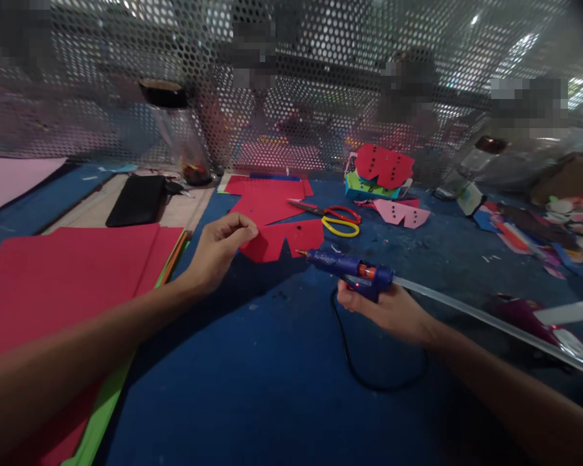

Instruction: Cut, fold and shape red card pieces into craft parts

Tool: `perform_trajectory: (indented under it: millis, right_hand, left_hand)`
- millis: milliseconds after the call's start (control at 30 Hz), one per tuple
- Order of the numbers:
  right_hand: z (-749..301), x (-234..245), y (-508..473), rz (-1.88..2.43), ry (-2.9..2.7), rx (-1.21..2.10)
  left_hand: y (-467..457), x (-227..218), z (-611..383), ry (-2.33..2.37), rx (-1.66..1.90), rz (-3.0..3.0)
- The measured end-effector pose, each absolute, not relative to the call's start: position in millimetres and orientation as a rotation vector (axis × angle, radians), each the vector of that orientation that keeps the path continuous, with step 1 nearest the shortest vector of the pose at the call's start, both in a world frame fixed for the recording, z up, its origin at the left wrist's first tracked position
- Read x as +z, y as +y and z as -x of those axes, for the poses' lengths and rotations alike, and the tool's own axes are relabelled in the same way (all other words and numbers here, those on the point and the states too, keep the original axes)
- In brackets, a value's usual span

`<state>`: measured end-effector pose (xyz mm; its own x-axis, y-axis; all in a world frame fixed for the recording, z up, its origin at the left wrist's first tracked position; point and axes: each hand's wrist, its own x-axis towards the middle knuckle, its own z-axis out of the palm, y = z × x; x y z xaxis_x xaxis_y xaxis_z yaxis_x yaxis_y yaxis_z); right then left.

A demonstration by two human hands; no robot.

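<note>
My left hand [221, 249] pinches the left end of a red paper cutout [298, 234] with a V-shaped notch in its lower edge and a dark spot near the top. My right hand [386, 314] is wrapped round the grip of a blue glue gun [337, 262]. The gun's metal tip points left and lies in front of the cutout's right part; whether they touch I cannot tell. From the back of the gun a long clear glue stick [466, 310] runs out to the right. A black cord [352, 366] loops below the gun.
Beyond the cutout lie scissors [340, 223] with red and yellow handles and more red paper [267, 197]. A stack of red sheets [68, 272] is on the left, near a black phone [137, 200] and a jar [179, 136]. Pink [402, 212] and red cutouts [383, 165] sit at the back.
</note>
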<state>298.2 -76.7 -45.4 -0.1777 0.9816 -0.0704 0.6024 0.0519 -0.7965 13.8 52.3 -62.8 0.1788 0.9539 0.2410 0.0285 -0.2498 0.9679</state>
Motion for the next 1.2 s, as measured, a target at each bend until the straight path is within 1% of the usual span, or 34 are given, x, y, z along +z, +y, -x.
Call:
perform_trajectory:
  millis: [267, 367, 500, 1200]
  right_hand:
    - [-294.0, -50.7, -83.7, 1.754, -1.860, 1.107]
    - [-290.9, -48.5, -83.8, 1.684, -1.989, 1.136]
    - [-287.3, -47.2, -80.8, 1.615, -2.117, 1.088]
    - [-291.2, -36.2, -79.5, 1.580, -2.191, 1.104]
  left_hand:
    - [58.7, -66.4, -13.6, 0.991, 1.293, -1.463]
    - [57.8, -65.4, -13.6, 0.978, 1.303, -1.476]
    - [56.8, -63.9, -13.9, 0.973, 1.307, -1.486]
    - [56.7, -64.6, -14.5, 1.007, 1.291, -1.493]
